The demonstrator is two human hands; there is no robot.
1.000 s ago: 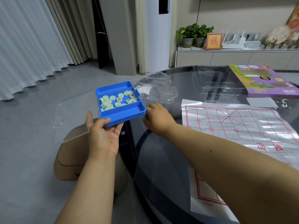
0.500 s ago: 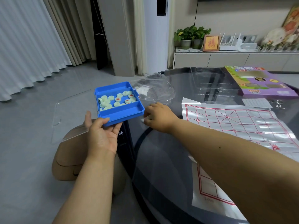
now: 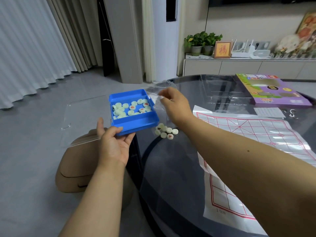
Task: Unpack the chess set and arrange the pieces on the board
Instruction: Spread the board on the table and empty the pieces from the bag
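My left hand (image 3: 114, 142) grips the near edge of a blue plastic tray (image 3: 136, 122), held level beside the table's left rim. Several pale green round chess pieces (image 3: 131, 108) with red characters lie inside it. A small heap of the same pieces (image 3: 166, 131) sits on the dark glass table (image 3: 171, 168), just right of the tray. My right hand (image 3: 174, 104) is raised above that heap, its fingertips pinching a clear plastic bag (image 3: 159, 90). The paper board (image 3: 248, 139) with a red grid lies flat to the right.
A purple game box (image 3: 271, 93) lies at the table's far right, with a white slip (image 3: 268, 112) and metal rings (image 3: 291, 113) near it. A clear lid (image 3: 82, 120) sticks out left below the tray. A tan stool (image 3: 80, 166) stands on the floor under my left arm.
My right hand has lifted off the table and moved away from me, taking hold of the clear bag. A heap of pieces now shows where the hand rested. The tray stays put.
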